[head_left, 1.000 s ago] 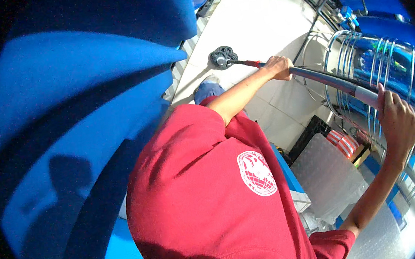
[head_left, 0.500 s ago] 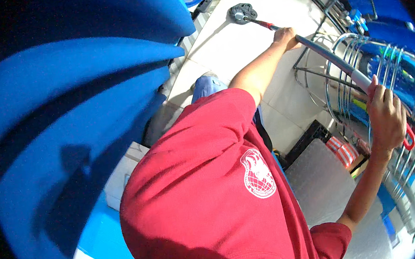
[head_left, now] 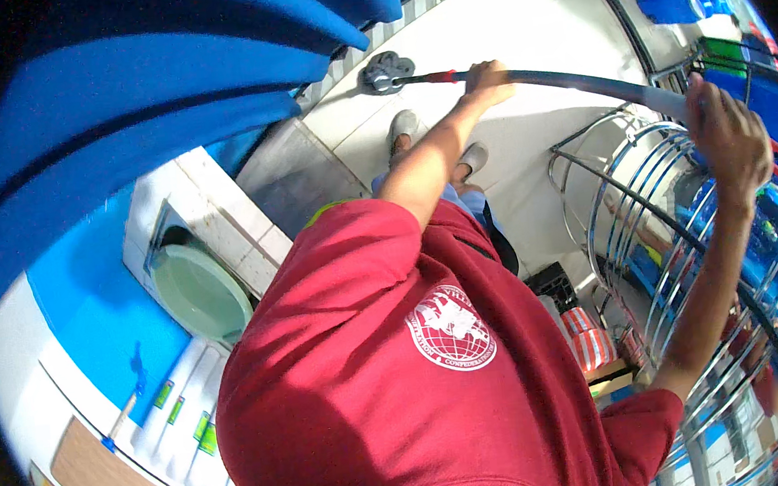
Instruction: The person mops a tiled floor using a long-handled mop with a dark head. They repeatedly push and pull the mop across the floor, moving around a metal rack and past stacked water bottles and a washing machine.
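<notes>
Sunlit white tile floor (head_left: 545,16), blue fabric curtain (head_left: 163,87) at L. Shaggy dark-grey mop head (head_left: 387,69) on floor, swung L, nearer curtain than ½ sec ago; prob. covering floor's L edge now. L-hand grip (head_left: 489,83) closed round long grey pole (head_left: 579,83), R-hand grip (head_left: 730,137) closed nr top end.

The mop head (head_left: 387,67) is dark grey, the curtain (head_left: 153,88) blue, the package (head_left: 586,341) red-and-white striped.

Mop head (head_left: 387,74): on floor (head_left: 537,26), right of curtain (head_left: 163,87).
Handle (head_left: 579,83): right of mop head.
Basin (head_left: 197,292): left of shirt (head_left: 358,310).
Rack (head_left: 634,191): right of shirt.
</notes>
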A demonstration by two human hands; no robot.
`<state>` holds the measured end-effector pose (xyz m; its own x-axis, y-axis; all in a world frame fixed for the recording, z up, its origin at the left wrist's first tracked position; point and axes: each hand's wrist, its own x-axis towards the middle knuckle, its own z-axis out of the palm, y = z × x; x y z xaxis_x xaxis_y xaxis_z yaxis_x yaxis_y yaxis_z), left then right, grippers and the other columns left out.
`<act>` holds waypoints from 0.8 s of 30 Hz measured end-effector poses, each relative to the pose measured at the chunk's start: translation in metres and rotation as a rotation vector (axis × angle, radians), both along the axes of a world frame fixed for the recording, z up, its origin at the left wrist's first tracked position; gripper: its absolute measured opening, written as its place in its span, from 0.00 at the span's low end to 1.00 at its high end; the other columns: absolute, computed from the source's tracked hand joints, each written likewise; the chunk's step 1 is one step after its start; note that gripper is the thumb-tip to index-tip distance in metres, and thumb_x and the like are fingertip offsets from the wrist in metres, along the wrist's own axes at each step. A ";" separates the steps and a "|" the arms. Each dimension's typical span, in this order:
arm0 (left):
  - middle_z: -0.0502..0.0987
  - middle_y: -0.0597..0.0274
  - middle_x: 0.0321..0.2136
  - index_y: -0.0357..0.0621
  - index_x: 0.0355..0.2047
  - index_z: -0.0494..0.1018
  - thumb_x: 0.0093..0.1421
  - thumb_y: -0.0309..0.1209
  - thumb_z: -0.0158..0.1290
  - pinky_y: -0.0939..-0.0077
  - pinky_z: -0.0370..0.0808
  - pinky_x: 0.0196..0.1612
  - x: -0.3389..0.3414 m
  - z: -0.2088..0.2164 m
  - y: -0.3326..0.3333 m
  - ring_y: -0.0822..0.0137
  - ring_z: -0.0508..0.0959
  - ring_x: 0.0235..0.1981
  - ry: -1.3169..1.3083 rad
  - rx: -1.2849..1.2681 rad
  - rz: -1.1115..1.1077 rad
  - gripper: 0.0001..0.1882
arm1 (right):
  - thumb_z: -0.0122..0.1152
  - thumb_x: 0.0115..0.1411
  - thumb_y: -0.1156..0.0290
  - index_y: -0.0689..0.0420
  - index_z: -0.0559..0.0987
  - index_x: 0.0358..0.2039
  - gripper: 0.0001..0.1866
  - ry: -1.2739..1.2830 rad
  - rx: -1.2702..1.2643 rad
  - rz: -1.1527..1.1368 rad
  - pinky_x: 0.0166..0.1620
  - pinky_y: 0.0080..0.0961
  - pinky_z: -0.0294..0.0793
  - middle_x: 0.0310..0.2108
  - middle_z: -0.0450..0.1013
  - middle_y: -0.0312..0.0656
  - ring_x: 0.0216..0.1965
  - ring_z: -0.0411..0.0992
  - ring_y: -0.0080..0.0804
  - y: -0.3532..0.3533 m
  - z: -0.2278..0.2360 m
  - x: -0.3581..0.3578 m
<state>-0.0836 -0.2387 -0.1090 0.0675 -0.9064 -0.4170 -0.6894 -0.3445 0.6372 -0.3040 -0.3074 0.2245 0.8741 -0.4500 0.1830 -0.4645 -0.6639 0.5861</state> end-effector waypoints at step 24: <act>0.74 0.40 0.23 0.37 0.18 0.71 0.48 0.29 0.51 0.53 0.71 0.31 0.007 -0.077 0.021 0.41 0.76 0.30 0.142 -0.341 0.040 0.07 | 0.46 0.64 0.51 0.54 0.75 0.22 0.22 0.274 0.543 -0.487 0.24 0.34 0.74 0.16 0.73 0.43 0.19 0.75 0.39 0.033 -0.002 0.004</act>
